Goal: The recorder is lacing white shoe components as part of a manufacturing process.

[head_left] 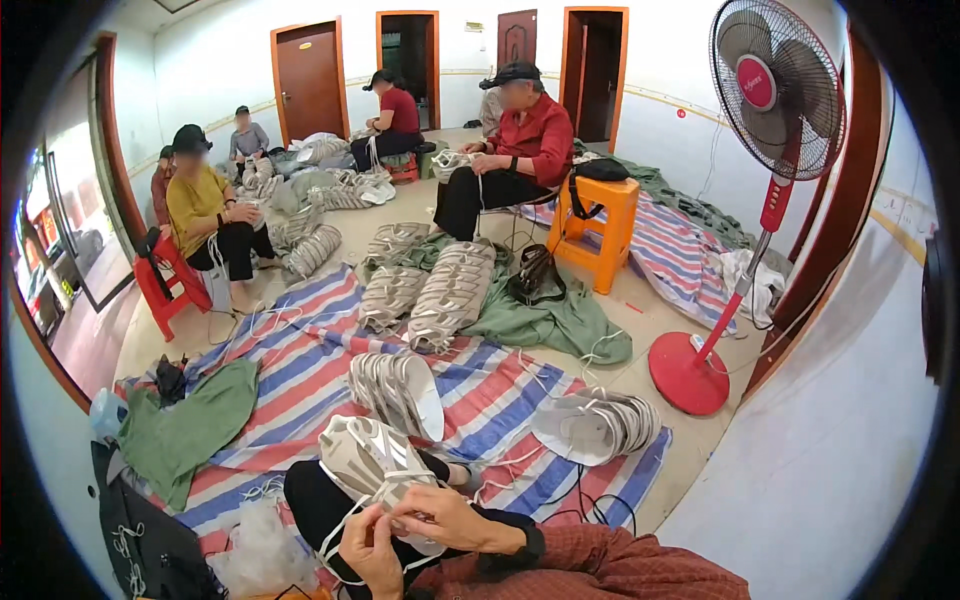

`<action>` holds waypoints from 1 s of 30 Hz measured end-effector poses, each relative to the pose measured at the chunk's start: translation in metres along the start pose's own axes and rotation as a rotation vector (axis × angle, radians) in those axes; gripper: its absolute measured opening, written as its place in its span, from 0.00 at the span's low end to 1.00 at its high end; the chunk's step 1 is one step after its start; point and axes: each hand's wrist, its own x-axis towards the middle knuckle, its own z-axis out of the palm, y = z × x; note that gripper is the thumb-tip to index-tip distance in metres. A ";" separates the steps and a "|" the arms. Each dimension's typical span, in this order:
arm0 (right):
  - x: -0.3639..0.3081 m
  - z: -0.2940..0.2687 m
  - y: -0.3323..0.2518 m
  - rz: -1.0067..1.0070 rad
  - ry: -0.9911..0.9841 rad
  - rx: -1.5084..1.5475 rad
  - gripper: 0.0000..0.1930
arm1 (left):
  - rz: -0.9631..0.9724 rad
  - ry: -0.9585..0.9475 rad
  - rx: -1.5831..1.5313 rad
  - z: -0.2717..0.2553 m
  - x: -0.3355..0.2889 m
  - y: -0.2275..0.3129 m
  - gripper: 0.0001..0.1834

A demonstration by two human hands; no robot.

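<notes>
A beige and white shoe upper (365, 455) rests across my lap, its toe pointing away from me. White shoelace (335, 535) hangs in a loop off its left side. My left hand (372, 552) is closed in a pinch at the near end of the upper, on what looks like the lace. Right beside it, my right hand (450, 518) reaches over the upper with thumb and fingertips pinched together at the same spot. The bit of lace between the fingertips is mostly hidden. Beyond my knees stand nested stacks of uppers, one stack (395, 395) ahead and another stack (600, 425) to the right.
A striped tarp (300, 345) covers the floor, with green cloth (190, 425) and a clear plastic bag (262, 555) on the left. More uppers (452, 295) lie farther off. Several people sit working beyond. An orange stool (592, 230) and red standing fan (690, 370) are right.
</notes>
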 end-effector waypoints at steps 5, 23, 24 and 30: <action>-0.003 0.001 0.003 -0.002 -0.014 0.000 0.07 | 0.005 0.011 0.020 0.000 0.000 0.003 0.08; -0.004 0.003 0.002 -0.008 0.025 -0.005 0.07 | -0.051 0.044 -0.009 -0.001 0.000 0.003 0.07; -0.004 0.003 0.002 -0.021 0.026 0.002 0.07 | -0.046 0.038 -0.007 -0.001 0.000 0.003 0.06; -0.004 0.003 0.003 -0.033 0.017 0.007 0.07 | -0.056 0.059 -0.019 0.000 0.000 0.011 0.05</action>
